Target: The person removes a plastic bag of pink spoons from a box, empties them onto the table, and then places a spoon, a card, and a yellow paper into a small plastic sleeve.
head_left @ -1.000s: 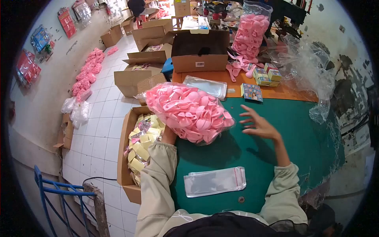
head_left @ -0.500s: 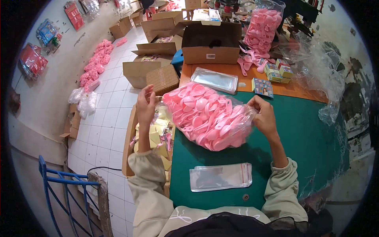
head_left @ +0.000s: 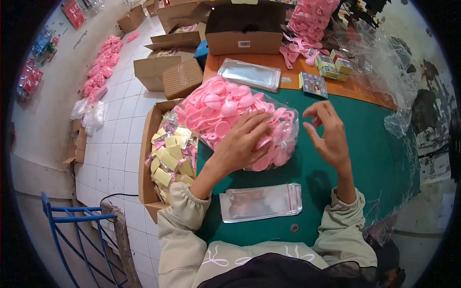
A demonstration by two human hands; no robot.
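Observation:
A clear plastic bag full of pink scoops [head_left: 223, 108] lies on the green table, its contents heaped toward the left end. My left hand [head_left: 245, 139] rests over the middle of the heap, fingers spread on the scoops and the bag; what lies under the palm is hidden. Just off the bag's right end, my right hand [head_left: 329, 132] is raised with thumb and fingers apart, holding nothing. Nearer my body, a stack of flat clear plastic sleeves [head_left: 259, 202] lies on the table.
Left of the table, a carton [head_left: 145, 170] holds yellow cards and pink pieces. At the back stand an open brown box [head_left: 240, 42], another stack of clear sleeves [head_left: 249, 74], small card packs [head_left: 331, 67] and a second scoop bag [head_left: 312, 21]. Crumpled plastic [head_left: 384, 77] lies right.
Both hands have let go of the bag's ends. My left hand has moved right onto the scoops, and the bag now rests lower with its left end wide open. The camera view has shifted.

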